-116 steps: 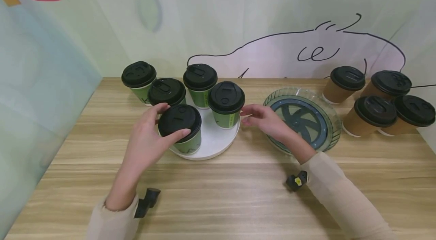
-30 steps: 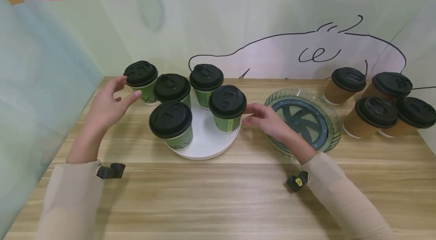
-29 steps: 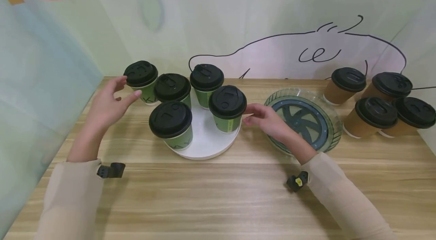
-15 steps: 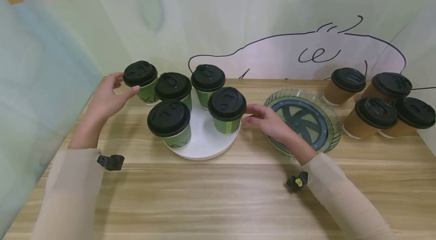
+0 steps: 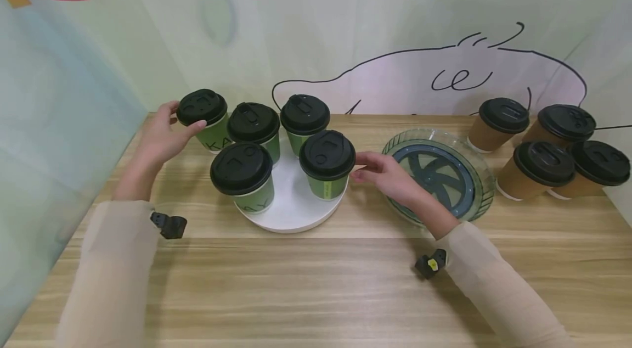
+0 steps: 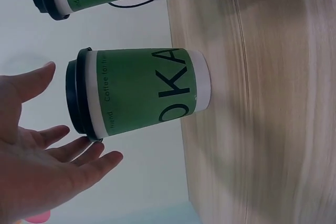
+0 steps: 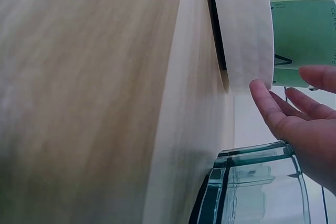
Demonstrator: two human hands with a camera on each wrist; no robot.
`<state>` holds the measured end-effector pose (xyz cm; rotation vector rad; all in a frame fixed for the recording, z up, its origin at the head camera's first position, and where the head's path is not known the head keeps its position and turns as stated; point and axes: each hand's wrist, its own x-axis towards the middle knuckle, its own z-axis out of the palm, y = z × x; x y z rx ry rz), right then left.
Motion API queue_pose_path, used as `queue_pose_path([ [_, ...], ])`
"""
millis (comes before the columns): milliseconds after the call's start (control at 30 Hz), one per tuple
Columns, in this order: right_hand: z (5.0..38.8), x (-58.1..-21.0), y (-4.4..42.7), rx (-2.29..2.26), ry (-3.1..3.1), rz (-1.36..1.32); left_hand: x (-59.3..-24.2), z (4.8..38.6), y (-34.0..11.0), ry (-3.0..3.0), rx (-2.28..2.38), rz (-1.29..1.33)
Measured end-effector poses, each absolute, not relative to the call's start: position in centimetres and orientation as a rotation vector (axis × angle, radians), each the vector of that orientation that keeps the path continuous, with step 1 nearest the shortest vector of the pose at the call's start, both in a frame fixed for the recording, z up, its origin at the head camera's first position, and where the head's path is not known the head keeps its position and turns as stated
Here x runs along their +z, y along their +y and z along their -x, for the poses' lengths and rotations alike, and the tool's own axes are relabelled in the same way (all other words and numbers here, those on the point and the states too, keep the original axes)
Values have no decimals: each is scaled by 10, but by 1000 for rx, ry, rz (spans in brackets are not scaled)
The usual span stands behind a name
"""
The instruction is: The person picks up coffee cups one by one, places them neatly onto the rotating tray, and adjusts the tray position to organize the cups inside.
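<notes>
Just beside the left fingers [image 6: 102, 167] stands a green, black-lidded cup [image 6: 136, 90].

Far L you've got a grn cup [image 5: 216, 135], "OKA" in dk letters, white btm, blk lid [image 5: 202, 106] on, upright on the table [image 5: 316, 293] & apart from the disc [image 5: 301, 219]. That's rnd, flat, white; on it you have 4 more grn cups, also upright w/ blk lids on: front L cup [image 5: 257, 198], front R cup [image 5: 328, 183], 2 behind.
</notes>
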<state>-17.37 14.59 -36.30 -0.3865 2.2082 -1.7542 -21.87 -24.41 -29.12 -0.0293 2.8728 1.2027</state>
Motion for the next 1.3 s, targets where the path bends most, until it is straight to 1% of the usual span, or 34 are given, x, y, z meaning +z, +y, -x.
queue_pose_path([
  [667, 173, -364, 147, -1782, 2192, 398, -298, 234, -237, 2958, 1197, 38],
  [1300, 173, -365, 147, -1752, 2236, 379, -304, 240, -236, 2997, 1223, 55],
])
